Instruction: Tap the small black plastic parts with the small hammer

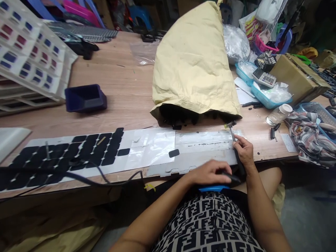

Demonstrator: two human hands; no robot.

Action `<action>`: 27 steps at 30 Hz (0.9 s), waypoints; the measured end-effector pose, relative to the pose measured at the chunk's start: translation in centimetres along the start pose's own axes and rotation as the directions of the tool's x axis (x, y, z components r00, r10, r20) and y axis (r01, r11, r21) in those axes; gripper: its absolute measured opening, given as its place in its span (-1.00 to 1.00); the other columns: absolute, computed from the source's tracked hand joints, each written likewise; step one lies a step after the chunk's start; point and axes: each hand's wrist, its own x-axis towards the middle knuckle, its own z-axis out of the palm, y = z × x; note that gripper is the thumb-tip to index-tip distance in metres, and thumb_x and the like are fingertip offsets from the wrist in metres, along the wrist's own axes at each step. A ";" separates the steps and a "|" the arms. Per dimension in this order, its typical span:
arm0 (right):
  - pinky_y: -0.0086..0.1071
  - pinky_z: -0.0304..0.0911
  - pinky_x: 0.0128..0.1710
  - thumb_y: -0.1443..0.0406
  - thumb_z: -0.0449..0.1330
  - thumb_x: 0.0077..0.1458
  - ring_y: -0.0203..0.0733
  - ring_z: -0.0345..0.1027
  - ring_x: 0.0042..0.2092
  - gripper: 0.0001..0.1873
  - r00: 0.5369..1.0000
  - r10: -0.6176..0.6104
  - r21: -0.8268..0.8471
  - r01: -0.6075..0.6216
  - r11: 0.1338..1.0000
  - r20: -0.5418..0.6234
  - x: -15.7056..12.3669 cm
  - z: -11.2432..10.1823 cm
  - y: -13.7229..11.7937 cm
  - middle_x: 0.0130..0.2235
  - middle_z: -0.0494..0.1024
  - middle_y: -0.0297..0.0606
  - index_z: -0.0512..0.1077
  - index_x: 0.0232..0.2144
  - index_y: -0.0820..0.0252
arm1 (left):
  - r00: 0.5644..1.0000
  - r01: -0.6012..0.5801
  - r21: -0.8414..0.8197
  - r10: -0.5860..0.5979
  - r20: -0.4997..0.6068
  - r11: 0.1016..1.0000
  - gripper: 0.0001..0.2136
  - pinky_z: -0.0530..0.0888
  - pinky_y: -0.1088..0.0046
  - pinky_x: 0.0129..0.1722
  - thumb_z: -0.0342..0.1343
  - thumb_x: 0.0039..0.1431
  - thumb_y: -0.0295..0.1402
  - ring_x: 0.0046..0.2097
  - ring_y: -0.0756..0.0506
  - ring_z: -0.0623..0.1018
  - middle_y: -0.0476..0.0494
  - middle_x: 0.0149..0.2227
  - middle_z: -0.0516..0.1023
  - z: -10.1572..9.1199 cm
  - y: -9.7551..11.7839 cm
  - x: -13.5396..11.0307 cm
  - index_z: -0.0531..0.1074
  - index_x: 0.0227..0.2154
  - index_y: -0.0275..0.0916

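Tan sack (193,59) at twelve o'clock on the wood-grain table (120,91); black pads (78,152) on a white sheet (147,145); navy tray (85,98); black-and-cream patterned garment (207,224) at six o'clock.

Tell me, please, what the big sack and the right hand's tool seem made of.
The sack looks like matte tan paper or woven plastic, judging by its stiff creases. The tool in the right hand shows a shiny, metal-looking head and shaft; its dull black handle may be plastic or rubber.
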 end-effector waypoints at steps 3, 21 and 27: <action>-0.40 0.10 -0.43 0.21 0.27 0.03 -0.34 0.13 -0.48 -0.58 1.000 0.000 -0.003 0.000 1.000 0.002 0.0 0.1 0.1 -0.54 0.28 -0.47 0.60 -0.06 0.25 | 0.975 0.036 0.085 -0.054 0.217 0.996 -0.68 0.36 0.50 -0.26 0.19 0.24 -0.07 -0.28 -0.03 0.49 -0.03 -0.28 0.57 3.6 -3.0 0.7 0.54 -0.11 -0.18; -0.40 0.10 -0.42 0.21 0.26 0.04 -0.35 0.07 -0.48 -0.56 1.000 -0.015 -0.051 0.016 0.999 0.022 -0.3 0.2 -0.2 -0.52 0.24 -0.47 0.59 -0.04 0.28 | 0.908 0.267 0.409 -0.369 0.196 0.873 -0.59 0.45 0.29 -0.07 0.14 0.21 -0.04 -0.08 -0.24 0.59 -0.20 -0.10 0.64 2.8 -4.5 0.0 0.55 0.01 -0.14; -0.40 0.12 -0.42 0.21 0.25 0.06 -0.35 0.10 -0.48 -0.56 0.999 -0.021 -0.074 0.023 0.997 0.025 -0.2 0.1 0.1 -0.51 0.27 -0.46 0.59 -0.02 0.25 | 0.986 0.157 0.216 -0.141 -0.087 0.964 -0.64 0.45 0.43 -0.21 0.10 0.29 -0.05 -0.20 -0.12 0.58 -0.14 -0.21 0.64 -5.5 1.2 0.5 0.57 -0.14 -0.24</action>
